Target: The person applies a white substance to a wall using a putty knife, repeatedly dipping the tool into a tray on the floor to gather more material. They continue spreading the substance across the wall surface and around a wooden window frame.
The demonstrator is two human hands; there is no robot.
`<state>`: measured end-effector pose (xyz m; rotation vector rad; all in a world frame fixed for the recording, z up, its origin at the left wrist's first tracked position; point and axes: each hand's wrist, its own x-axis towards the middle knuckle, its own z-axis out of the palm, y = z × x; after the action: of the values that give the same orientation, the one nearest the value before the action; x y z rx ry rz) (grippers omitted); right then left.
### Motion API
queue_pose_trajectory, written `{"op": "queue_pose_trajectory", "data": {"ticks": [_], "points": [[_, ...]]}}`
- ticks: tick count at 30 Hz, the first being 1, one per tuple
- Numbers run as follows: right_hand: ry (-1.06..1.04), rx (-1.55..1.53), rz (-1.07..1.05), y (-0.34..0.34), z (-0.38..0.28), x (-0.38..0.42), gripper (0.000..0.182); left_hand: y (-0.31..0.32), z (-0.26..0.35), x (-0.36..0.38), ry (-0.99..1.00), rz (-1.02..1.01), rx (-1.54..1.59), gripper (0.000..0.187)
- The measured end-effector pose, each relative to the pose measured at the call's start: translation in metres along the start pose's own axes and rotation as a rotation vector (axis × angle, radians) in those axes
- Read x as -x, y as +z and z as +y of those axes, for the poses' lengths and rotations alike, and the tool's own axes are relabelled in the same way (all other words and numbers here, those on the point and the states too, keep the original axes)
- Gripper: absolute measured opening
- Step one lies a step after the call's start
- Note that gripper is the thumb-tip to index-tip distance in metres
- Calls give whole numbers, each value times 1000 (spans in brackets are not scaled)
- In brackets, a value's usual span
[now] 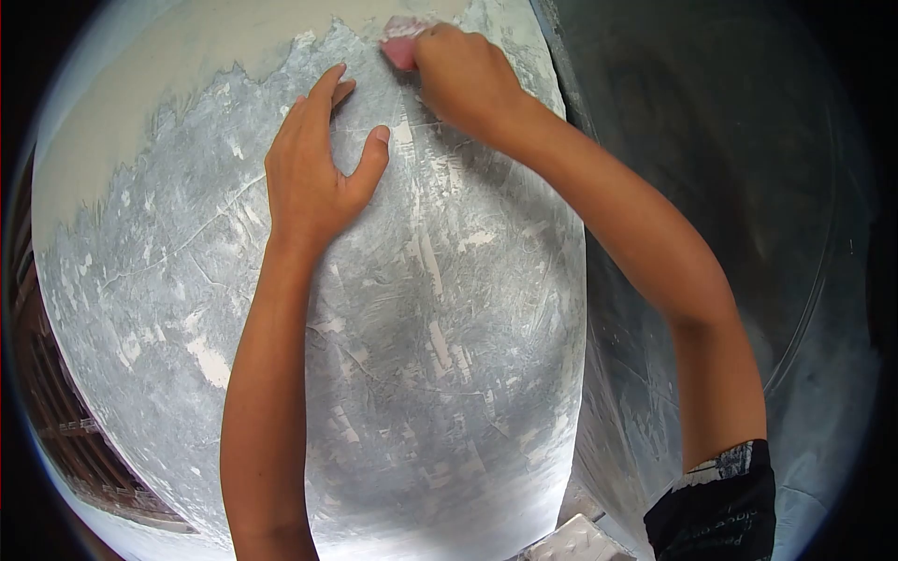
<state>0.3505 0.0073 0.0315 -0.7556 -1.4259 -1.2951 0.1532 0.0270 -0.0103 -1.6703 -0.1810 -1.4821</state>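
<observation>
A large curved panel fills most of the head view, mottled grey with scattered off-white patches and fine raised lines. Along its top left runs a smooth cream coating with a ragged lower edge. My left hand is open over the grey part, thumb out to the side and fingers pointing up. Near the top, my right hand is closed around a small pink piece smeared with white. The pink piece overlaps the panel close to the cream edge; my fingers hide part of it.
To the right of the panel's edge spreads a dark, glossy surface. A whitish smeared block lies at the bottom right, below the panel. Brown slats show beyond the panel's left edge.
</observation>
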Motion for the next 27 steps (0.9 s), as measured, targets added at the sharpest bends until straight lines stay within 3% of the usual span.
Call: {"op": "queue_pose_trajectory", "data": {"ticks": [1, 3, 5, 6, 7, 9, 10, 12, 13, 15, 18, 20, 21, 23, 24, 27], "points": [[-54, -23, -6, -5, -11, 8, 29, -1, 0, 0, -1, 1, 10, 63], [-6, -75, 84, -16, -16, -4, 20, 0, 1, -2, -4, 4, 22, 63], [27, -63, 172, 5, 25, -40, 21, 0, 2, -1, -16, 6, 2, 63], [129, -96, 237, -9, 23, -54, 20, 0, 1, -1, -16, 8, -3, 63], [129, -98, 237, -7, 27, -59, 20, 0, 1, 0, -15, 2, -15, 63], [215, 72, 26, 1, 43, -73, 20, 0, 0, 0, -13, 0, -31, 63], [7, -133, 184, 28, 61, -57, 22, 1, 0, 0, -17, 2, -18, 63], [-14, 39, 31, 9, 12, -20, 19, 0, 0, -1, -19, 1, -2, 63], [-141, 11, 76, 8, -1, -2, 18, 0, 0, -1, -14, 2, 11, 63], [-106, 10, -25, 0, -20, 7, 24, -1, 0, -1, -10, 7, 19, 63], [18, -129, 123, -10, 10, -26, 18, -2, 1, 1, -28, -54, 5, 61], [304, -197, 142, -11, 38, -53, 28, -2, 3, 1, -67, -43, 10, 61], [231, -42, 181, -1, 60, -62, 32, -2, 3, 1, -66, -41, 6, 61], [331, 87, -32, -6, 59, -61, 34, -2, 2, 1, -45, -47, -9, 62], [242, 39, 2, -2, 55, -46, 18, -2, 0, 1, -44, -48, -9, 62], [41, 42, -16, -1, 16, 13, 21, 0, 1, 2, -40, -35, 0, 63]]}}
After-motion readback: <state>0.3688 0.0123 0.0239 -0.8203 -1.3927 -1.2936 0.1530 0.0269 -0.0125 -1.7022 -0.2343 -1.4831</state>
